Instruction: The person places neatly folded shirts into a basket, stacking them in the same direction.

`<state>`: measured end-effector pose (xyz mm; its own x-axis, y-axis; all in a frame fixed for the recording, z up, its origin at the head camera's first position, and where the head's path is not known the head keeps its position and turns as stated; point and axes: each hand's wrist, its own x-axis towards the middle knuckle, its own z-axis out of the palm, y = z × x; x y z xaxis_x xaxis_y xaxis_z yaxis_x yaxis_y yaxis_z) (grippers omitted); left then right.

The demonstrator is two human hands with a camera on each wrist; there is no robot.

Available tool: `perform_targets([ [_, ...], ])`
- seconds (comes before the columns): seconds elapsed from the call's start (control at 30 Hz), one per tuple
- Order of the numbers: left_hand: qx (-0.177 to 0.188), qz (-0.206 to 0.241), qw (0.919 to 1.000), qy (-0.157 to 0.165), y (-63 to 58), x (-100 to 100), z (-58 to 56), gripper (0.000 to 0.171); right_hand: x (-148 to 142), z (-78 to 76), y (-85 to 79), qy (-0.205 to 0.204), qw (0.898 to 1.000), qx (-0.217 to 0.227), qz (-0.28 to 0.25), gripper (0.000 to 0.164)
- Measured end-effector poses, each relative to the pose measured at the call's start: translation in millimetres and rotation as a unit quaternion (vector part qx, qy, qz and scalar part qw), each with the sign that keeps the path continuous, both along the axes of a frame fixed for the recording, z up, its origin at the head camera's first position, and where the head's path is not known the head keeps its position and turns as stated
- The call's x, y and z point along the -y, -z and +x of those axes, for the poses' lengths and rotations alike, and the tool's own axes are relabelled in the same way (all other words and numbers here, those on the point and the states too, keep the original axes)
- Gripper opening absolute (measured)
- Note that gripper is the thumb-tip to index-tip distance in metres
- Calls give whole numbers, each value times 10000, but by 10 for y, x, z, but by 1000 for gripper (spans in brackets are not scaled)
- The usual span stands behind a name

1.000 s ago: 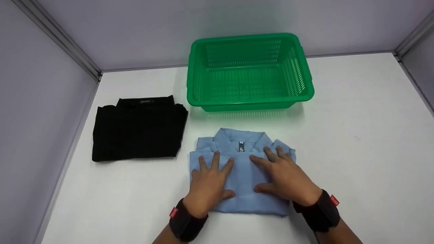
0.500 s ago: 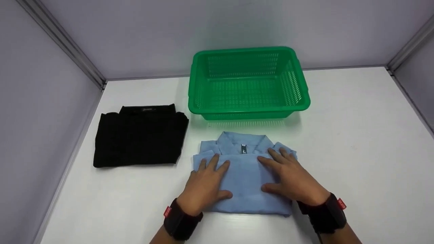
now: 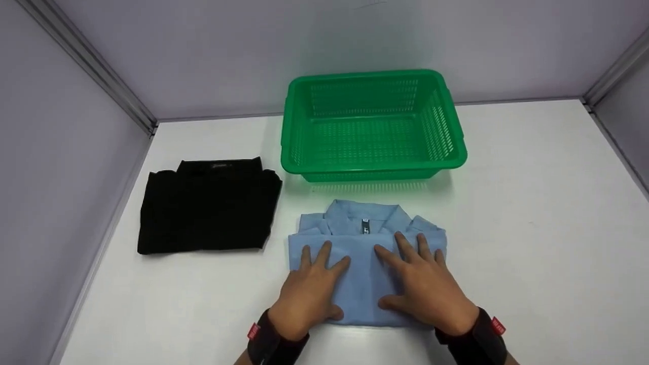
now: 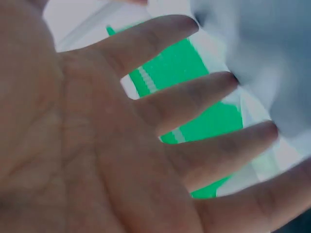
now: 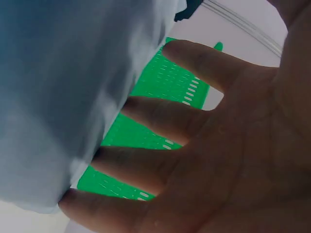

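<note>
A folded light blue collared shirt lies on the white table, its collar toward the basket and a small dark label inside the neck. My left hand rests on its left half with the fingers spread and straight. On the right half my right hand lies the same way, thumb pointing inward. Both wrist views show fingertips touching the blue cloth, palms raised off it. In the right wrist view the shirt fills the left side.
A green plastic basket with slotted walls stands behind the shirt, holding nothing. To the left lies a folded black garment with its collar toward the back. Pale panels enclose the table at the back and sides.
Both hands have slid a little toward the near edge over the shirt, fingers still spread. The camera has tilted slightly, so the basket and black garment appear lower than a second ago.
</note>
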<state>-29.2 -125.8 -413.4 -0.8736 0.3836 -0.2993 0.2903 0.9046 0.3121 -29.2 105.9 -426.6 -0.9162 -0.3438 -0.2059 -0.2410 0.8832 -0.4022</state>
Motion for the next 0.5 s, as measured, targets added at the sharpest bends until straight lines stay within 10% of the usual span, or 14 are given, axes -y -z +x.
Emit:
perform_targets([
  [0.5, -666, -196, 9972, 286, 145, -54, -142, 94, -98, -166, 127, -45, 9996, -223, -195, 88],
])
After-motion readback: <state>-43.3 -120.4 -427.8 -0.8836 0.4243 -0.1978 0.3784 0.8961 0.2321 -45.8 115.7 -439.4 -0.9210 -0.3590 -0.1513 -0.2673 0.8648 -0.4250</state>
